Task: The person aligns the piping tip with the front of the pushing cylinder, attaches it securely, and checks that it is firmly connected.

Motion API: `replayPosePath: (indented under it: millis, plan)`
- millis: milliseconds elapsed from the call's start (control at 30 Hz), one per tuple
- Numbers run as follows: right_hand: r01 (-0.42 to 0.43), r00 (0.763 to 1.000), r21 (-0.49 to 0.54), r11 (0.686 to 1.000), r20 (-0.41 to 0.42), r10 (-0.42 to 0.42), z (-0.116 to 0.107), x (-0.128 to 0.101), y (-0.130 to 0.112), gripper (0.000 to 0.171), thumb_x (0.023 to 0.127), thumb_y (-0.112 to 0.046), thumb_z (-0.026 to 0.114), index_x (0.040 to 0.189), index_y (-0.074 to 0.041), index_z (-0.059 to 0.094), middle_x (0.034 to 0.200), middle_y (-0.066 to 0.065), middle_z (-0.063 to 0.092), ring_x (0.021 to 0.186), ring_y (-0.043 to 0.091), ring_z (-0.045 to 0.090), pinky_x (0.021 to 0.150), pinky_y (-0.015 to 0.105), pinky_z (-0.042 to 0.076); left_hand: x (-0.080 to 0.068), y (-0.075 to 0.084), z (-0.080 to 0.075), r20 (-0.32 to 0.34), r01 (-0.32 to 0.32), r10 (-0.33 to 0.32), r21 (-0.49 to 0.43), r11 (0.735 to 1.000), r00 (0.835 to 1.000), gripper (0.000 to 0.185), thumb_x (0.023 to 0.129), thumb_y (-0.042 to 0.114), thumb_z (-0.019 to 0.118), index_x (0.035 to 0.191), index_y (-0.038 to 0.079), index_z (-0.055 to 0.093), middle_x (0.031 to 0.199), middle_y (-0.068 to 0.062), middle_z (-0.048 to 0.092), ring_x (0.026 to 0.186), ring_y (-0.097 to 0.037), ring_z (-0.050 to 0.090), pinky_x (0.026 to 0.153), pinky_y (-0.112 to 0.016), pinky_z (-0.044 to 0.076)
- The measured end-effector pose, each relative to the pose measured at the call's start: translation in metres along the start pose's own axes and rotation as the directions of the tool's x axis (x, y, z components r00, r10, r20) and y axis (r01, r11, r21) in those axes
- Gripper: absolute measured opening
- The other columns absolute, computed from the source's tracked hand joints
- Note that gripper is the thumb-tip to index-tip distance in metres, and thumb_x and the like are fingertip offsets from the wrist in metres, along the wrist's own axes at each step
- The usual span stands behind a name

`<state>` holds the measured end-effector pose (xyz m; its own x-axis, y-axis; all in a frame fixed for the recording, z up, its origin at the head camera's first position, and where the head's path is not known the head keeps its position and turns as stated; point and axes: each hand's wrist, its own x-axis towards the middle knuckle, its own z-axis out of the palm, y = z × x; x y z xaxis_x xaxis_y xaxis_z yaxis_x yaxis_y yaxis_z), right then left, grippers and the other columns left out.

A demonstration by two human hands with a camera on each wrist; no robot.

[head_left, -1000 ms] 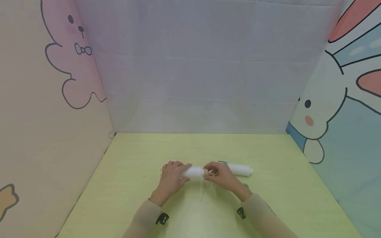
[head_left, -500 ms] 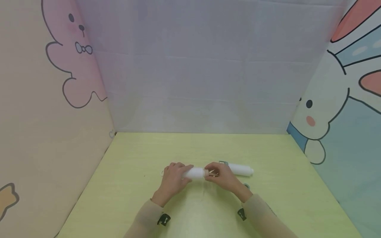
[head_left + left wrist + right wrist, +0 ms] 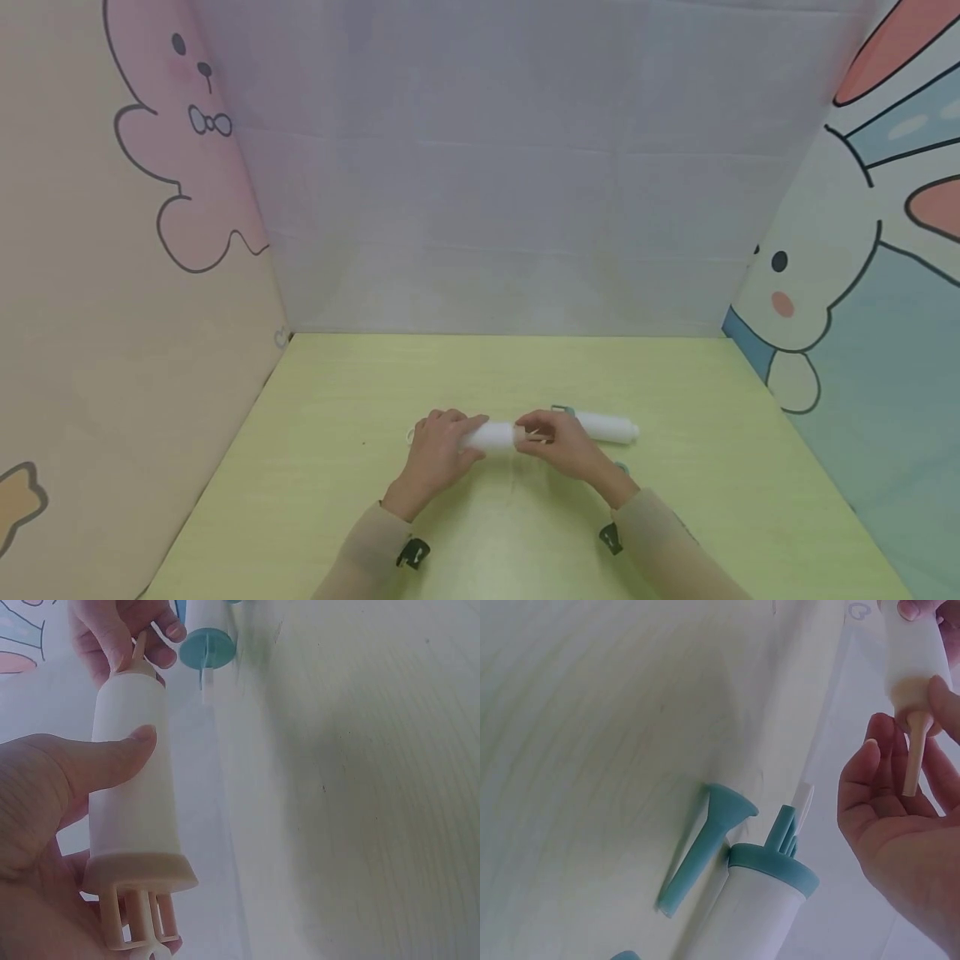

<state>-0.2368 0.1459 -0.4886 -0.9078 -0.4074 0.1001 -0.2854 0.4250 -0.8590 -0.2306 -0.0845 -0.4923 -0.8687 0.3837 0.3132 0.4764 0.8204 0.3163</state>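
Little has shifted since the earlier frames: both hands remain over the near middle of the table, the right hand drawn only slightly closer along the nozzle.

Left hand is wrapped round the barrel of the cream syringe-like tube, thumb laid across its side, flanged plunger end nearest that wrist. The tube is held off the table, lying left to right between the hands.

Right hand is closed on the tube's thin beige nozzle, fingers and thumb curled about it at the tube's right end. Whether the nozzle is being turned or pulled cannot be told.

Behind the right hand, toward the far right, a second white tube with a teal cap lies on the table. Just beside it a loose teal nozzle rests on its side. A small teal piece shows at the near edge of the right wrist view; its kind cannot be told.

Handling, as judged: the tube appears to be light, rigid plastic, smooth and likely a little slippery. The barrel is best taken round its middle. The nozzle looks slender and may snap if bent, so it should be held close to its base.
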Motion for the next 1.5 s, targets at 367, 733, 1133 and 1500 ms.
replayPosePath:
  millis: [367, 733, 1133, 1500]
  plan:
    - [-0.023, 0.998, -0.107, 0.994, 0.06, 0.03, 0.0, 0.003, 0.013, 0.028, 0.096, -0.031, 0.052, 0.094, -0.011, 0.072, 0.083, 0.0, 0.066, 0.074, 0.013, 0.056, 0.065, 0.026, 0.046, -0.003, -0.002, 0.005, -0.039, -0.025, 0.025, -0.002, 1.0, 0.999, 0.047, 0.071, 0.034, 0.08, 0.116, 0.026, 0.067, 0.102, -0.003, 0.067, 0.093, -0.029, 0.057, 0.076, -0.046, 0.043]
    - [-0.1, 0.991, -0.084, 0.991, 0.076, 0.106, 0.002, 0.003, 0.012, 0.046, 0.099, -0.036, 0.044, 0.085, -0.001, 0.069, 0.082, 0.01, 0.068, 0.075, 0.023, 0.061, 0.063, 0.03, 0.049, -0.006, -0.003, 0.007, -0.041, -0.022, 0.021, -0.032, 0.999, 0.999, 0.047, 0.072, 0.034, 0.079, 0.116, 0.025, 0.067, 0.103, -0.003, 0.066, 0.094, -0.029, 0.057, 0.075, -0.046, 0.043]
    - [-0.067, 0.998, -0.006, 0.998, -0.01, 0.067, 0.002, -0.004, 0.021, 0.05, 0.085, -0.029, 0.068, 0.128, -0.011, 0.049, 0.122, 0.018, 0.056, 0.093, 0.026, 0.064, 0.075, 0.032, 0.052, -0.008, -0.006, 0.01, -0.023, -0.007, 0.007, -0.018, 1.0, 1.0, 0.047, 0.071, 0.035, 0.08, 0.115, 0.025, 0.067, 0.102, -0.004, 0.067, 0.093, -0.03, 0.058, 0.073, -0.046, 0.044]
    - [0.009, 0.999, 0.08, 0.997, 0.045, -0.012, -0.004, -0.011, -0.013, 0.032, 0.081, -0.001, 0.069, 0.11, 0.006, 0.057, 0.11, 0.023, 0.06, 0.099, 0.042, 0.061, 0.079, 0.046, 0.052, -0.007, -0.006, 0.009, -0.035, -0.018, 0.017, -0.019, 1.0, 0.999, 0.046, 0.071, 0.034, 0.08, 0.114, 0.025, 0.068, 0.101, -0.004, 0.067, 0.091, -0.029, 0.057, 0.071, -0.045, 0.044]
